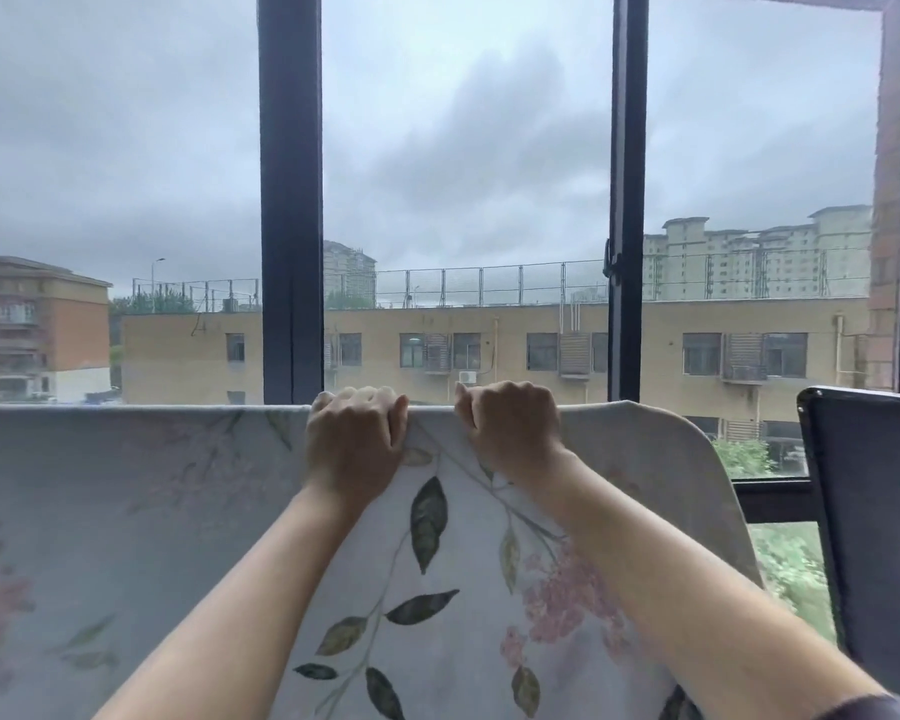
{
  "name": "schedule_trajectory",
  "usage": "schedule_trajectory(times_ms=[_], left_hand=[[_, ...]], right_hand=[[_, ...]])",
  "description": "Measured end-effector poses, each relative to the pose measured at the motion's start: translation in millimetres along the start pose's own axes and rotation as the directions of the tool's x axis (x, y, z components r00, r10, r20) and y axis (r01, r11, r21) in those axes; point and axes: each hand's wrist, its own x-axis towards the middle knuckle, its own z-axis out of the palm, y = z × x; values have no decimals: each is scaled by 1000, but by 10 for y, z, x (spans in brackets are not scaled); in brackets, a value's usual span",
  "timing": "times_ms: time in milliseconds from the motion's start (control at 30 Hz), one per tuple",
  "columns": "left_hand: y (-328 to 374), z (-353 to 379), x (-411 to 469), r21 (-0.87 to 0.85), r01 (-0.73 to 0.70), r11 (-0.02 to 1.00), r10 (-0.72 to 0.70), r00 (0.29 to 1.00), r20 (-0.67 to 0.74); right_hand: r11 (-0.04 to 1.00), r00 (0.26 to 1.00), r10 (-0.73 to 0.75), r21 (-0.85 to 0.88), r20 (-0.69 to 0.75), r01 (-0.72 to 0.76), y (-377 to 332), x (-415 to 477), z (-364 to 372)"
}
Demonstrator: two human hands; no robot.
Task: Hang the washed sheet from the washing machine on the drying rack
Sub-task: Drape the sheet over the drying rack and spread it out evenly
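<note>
The washed sheet (141, 511), pale with green leaves and pink flowers, hangs draped over a horizontal bar that its own top fold hides. It spans from the left edge to a rounded corner at the right. My left hand (352, 441) grips the sheet's top fold at the middle, fingers curled over it. My right hand (510, 433) grips the same fold just to the right, a small gap between the two hands. Both forearms reach up from the bottom of the view.
Directly behind the sheet is a large window with dark frames (289, 200), looking onto buildings and a grey sky. A dark flat panel (874, 511) with a metal-edged corner stands at the right, close to the sheet's right end.
</note>
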Motion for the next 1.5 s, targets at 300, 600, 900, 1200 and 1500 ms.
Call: schedule_trajectory(times_ms=[300,600,900,1200,1500], left_hand=[[-526,30,-68,20,-55,998,56,997,-53],[-1849,-187,-225,72,20,997,-18,999,-32],[-2151,-247,-225,-14,-22,1000,22,999,-30],[-2369,-281,-269,-52,-47,998,46,999,-19],[-3372,-401,-383,12,62,998,-61,997,-38]], right_hand=[[996,994,28,-84,-105,-37,-274,104,191],[995,980,74,-52,-183,-85,-255,118,302],[987,968,80,-114,-239,-110,-1153,380,319],[986,960,100,-107,-261,-132,-2055,614,447],[978,948,81,-161,-309,-136,-1884,604,507]])
